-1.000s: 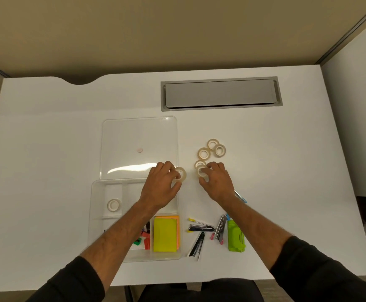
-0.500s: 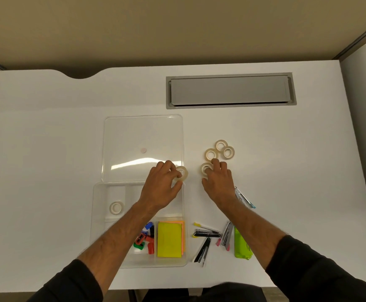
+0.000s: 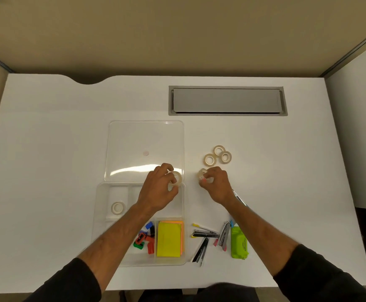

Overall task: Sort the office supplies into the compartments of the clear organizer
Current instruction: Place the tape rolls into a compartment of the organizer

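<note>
The clear organizer [image 3: 100, 216] lies on the white desk with its lid [image 3: 134, 136] flat behind it. My left hand [image 3: 159, 190] holds a tape roll [image 3: 177, 178] above the organizer's far right corner. Just right of the organizer, my right hand [image 3: 216, 185] grips another tape roll [image 3: 202, 174]. Three more tape rolls [image 3: 218, 154] sit together farther back. One tape roll [image 3: 118, 207] lies in a left compartment. Yellow sticky notes [image 3: 169, 238] and small coloured sharpeners [image 3: 144, 238] fill the near compartments.
Several staplers [image 3: 208, 235] and a green case [image 3: 238, 243] lie right of the organizer near the front edge. A grey cable hatch [image 3: 226, 100] is set into the desk at the back. Partition walls stand behind and to the right.
My right hand has curled its fingers round the nearest loose tape roll and drawn it slightly toward me. My left hand keeps its roll in nearly the same place.
</note>
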`<state>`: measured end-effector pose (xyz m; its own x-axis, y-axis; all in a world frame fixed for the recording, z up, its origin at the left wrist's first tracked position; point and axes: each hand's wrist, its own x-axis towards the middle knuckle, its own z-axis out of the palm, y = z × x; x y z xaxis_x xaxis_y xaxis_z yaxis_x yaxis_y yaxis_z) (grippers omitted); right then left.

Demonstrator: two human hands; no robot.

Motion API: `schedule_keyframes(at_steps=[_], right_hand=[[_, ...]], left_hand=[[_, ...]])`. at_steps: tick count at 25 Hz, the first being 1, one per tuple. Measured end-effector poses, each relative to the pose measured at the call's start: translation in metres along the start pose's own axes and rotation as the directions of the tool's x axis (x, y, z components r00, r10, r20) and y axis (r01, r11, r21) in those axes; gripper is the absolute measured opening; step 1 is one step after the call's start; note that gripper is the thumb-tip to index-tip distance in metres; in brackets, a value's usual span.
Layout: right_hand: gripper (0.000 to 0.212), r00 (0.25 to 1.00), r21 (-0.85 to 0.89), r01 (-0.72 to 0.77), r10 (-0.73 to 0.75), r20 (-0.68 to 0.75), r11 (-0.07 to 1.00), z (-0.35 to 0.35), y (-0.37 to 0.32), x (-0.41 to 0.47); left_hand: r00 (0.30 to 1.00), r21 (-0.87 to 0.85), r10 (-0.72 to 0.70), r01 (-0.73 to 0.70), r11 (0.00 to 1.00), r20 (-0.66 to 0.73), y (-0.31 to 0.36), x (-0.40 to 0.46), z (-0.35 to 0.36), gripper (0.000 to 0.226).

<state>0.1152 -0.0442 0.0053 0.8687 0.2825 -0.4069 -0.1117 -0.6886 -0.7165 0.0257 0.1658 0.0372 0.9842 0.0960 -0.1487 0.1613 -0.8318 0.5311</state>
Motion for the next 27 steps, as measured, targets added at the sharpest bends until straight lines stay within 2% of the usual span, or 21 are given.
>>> schedule_keyframes(at_steps=[3, 8, 14, 18, 23, 27], right_hand=[[0.014, 1.0, 0.124, 0.01, -0.013, 0.024, 0.992, 0.003, -0.018, -0.02], [0.018, 0.996, 0.135, 0.06, -0.068, 0.058, 0.989, 0.025, -0.04, -0.052], [0.018, 0.987, 0.166, 0.129, -0.143, 0.07, 0.978, 0.065, -0.068, -0.086], [0.018, 0.984, 0.174, 0.145, -0.16, 0.077, 0.974, 0.092, -0.079, -0.1], [0.017, 0.984, 0.155, 0.144, -0.157, 0.081, 0.977, 0.113, -0.086, -0.108], [0.016, 0.986, 0.137, 0.113, -0.128, 0.103, 0.984, 0.123, -0.092, -0.111]], left_hand=[[0.999, -0.031, -0.031, 0.03, 0.999, -0.014, -0.007, -0.021, -0.014, 0.016], [0.997, -0.101, -0.063, 0.059, 0.993, -0.038, -0.022, -0.065, -0.031, 0.017], [0.972, -0.256, -0.231, 0.212, 0.943, -0.048, -0.073, -0.118, -0.05, 0.043], [0.95, -0.177, -0.311, 0.305, 0.936, -0.009, -0.114, -0.138, -0.055, 0.058], [0.945, -0.037, -0.326, 0.326, 0.944, 0.018, -0.136, -0.134, -0.04, 0.071], [0.946, 0.056, -0.324, 0.323, 0.945, 0.021, -0.146, -0.126, -0.033, 0.074]])
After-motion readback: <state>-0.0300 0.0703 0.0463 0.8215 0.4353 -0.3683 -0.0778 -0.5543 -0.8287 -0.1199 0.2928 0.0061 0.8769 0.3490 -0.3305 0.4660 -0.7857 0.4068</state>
